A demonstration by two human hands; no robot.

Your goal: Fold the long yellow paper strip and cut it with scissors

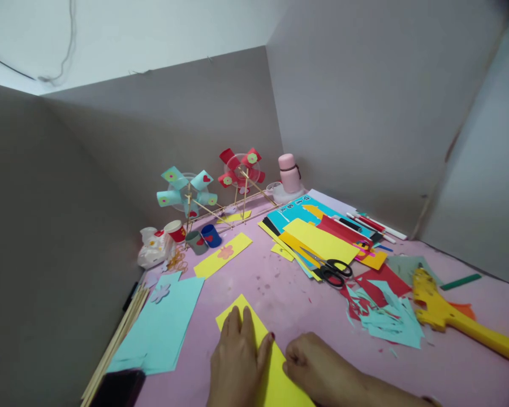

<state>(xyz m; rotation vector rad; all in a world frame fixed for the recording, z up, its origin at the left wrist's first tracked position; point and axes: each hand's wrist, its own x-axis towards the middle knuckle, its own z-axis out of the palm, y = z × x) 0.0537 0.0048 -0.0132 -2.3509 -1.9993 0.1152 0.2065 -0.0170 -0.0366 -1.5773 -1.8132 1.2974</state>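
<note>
A strip of yellow paper (280,373) lies on the pink tabletop in front of me. My left hand (237,356) rests on it with the fingers stretched out flat and the thumb spread to the right. Against the strip's right edge is my right hand (311,362), its fingers curled into a fist. Whatever that fist may hold is hidden. Beyond the hands lies another yellow strip (241,244) with an orange paper flower (225,252) on it. Light blue paper sheets (161,328) are to the left of my left hand.
Black-handled scissors (334,270) lie on stacked coloured paper (322,240). Farther right are light blue scraps (390,316) and a yellow glue gun (432,305). Two paper pinwheels, blue (172,198) and red (229,158), stand at the back near a pink bottle (289,175).
</note>
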